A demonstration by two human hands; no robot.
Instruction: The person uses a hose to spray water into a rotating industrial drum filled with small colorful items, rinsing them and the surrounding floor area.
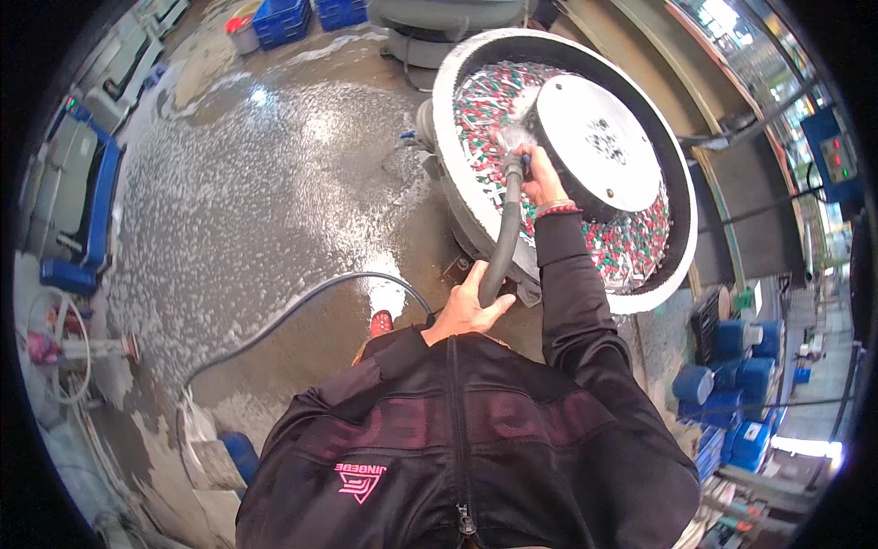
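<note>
A thick grey hose [505, 233] runs up from my waist over the near left rim of a large round tub [445, 119]. My right hand [541, 178] is closed round the hose's end fitting, inside the tub, beside a small blue lever. Lower down, my left hand [465, 306] wraps round the hose, thumb across it. Whitish water [514, 135] sprays from the end onto small red, green and white pieces [476, 105] mixed with shiny bits, filling the ring-shaped trough. In the tub's middle stands a drum with a pale, flat lid [572, 119].
The wet floor [274, 183] at left is covered in foam, with a thin dark hose [302, 313] across it. Blue crates [279, 23] and a bucket [242, 37] stand far off. Blue containers [745, 380] crowd the right; machines [69, 183] line the left.
</note>
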